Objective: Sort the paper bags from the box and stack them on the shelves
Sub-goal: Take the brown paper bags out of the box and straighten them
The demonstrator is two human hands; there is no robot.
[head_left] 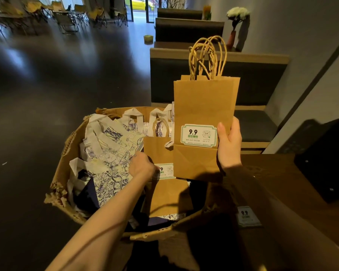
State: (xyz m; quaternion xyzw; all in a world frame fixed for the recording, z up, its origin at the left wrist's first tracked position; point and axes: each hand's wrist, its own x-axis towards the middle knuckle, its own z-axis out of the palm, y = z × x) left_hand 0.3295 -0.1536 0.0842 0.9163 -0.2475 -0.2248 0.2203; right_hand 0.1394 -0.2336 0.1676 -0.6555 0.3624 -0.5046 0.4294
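My left hand [142, 166] covers part of a bag's label [165, 171]; the label's small print is unreadable; the far chairs [67, 18] blur.

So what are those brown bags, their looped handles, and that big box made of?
The brown bags look like matte kraft paper: flat tan colour, sharp creases. Their handles seem to be twisted paper cord, judging by the spiral ridges. The box looks like corrugated cardboard; its torn rim shows a ragged, layered edge.

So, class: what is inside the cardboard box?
The cardboard box holds white printed bags and a brown paper bag with a 9.9 label. The left hand hides whatever lies deeper.
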